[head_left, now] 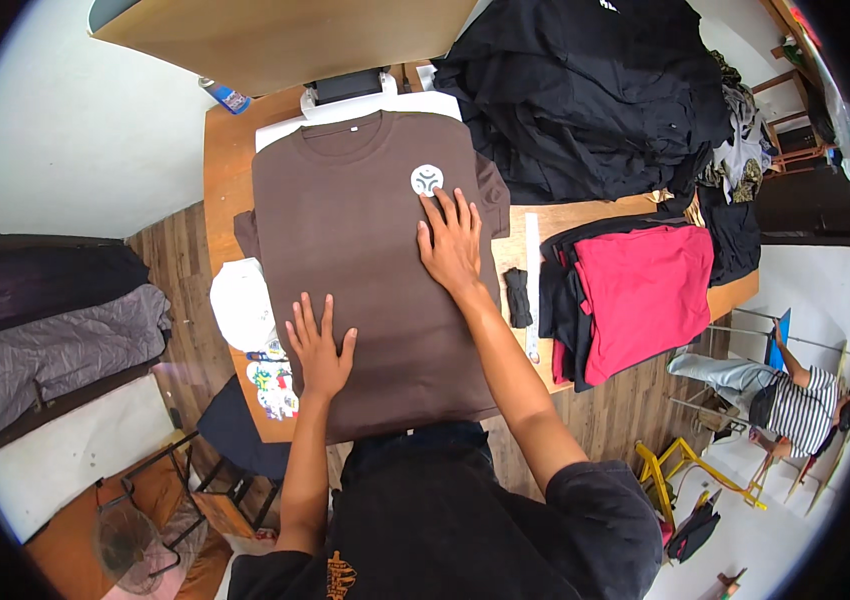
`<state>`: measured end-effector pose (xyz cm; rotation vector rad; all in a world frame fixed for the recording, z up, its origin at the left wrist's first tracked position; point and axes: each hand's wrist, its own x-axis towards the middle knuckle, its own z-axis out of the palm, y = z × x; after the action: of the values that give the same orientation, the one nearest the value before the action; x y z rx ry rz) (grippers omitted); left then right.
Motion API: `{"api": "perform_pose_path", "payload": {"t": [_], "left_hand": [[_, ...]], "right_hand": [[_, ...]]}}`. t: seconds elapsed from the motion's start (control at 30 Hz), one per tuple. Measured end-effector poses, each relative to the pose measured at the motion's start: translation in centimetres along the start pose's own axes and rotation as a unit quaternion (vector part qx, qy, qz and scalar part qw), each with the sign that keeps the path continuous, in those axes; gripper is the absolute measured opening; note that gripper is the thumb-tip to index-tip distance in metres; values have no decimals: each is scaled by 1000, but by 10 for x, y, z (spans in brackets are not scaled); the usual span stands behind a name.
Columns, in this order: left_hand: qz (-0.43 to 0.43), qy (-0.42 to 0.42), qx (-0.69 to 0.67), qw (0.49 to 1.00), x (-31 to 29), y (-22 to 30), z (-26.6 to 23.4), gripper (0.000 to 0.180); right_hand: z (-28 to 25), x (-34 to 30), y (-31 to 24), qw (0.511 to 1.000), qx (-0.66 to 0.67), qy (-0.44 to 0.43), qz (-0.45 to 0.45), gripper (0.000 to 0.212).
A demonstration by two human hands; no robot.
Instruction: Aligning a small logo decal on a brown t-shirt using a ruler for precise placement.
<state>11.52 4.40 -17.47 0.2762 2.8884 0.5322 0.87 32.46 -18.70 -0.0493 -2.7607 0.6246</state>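
Observation:
A brown T-shirt (375, 240) lies spread out in front of me, its collar at the far end and its lower edge close to my body. On its chest, right of the middle, sits a round white patch (427, 179) with a dark design. My right hand (453, 245) rests on the shirt with fingers apart, the fingertips at the patch's lower edge. Lower on the left side, my left hand (321, 350) lies flat on the fabric with spread fingers. Neither hand holds anything. White material (273, 136) shows under the shirt's shoulders.
Folded red and black garments (640, 295) lie right of the shirt, past a white ruler-like strip (532, 285) and a dark bundle (518, 297). A black garment heap (585, 100) covers the far right. Left are a white round item (242, 303) and colourful stickers (273, 388). A person (803, 408) stands farther right.

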Motion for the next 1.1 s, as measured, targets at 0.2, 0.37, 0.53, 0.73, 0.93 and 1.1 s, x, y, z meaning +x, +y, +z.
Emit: {"api": "perform_pose_path", "payload": {"t": [0.2, 0.37, 0.53, 0.73, 0.93, 1.1], "left_hand": [[-3, 0, -2, 1000, 0, 0, 0, 70], [19, 48, -6, 999, 0, -1, 0, 70], [17, 46, -7, 999, 0, 0, 0, 69], [16, 47, -3, 999, 0, 1, 0, 69], [16, 50, -6, 999, 0, 1, 0, 69], [-1, 4, -2, 1000, 0, 1, 0, 70]], "right_hand": [[2, 2, 1, 1000, 10, 3, 6, 48], [2, 0, 1, 1000, 9, 1, 8, 49], [1, 0, 1, 999, -14, -21, 42, 50], [1, 0, 0, 999, -3, -17, 48, 52], [1, 0, 1, 999, -15, -21, 44, 52], [1, -1, 1, 1000, 13, 5, 14, 51]]}}
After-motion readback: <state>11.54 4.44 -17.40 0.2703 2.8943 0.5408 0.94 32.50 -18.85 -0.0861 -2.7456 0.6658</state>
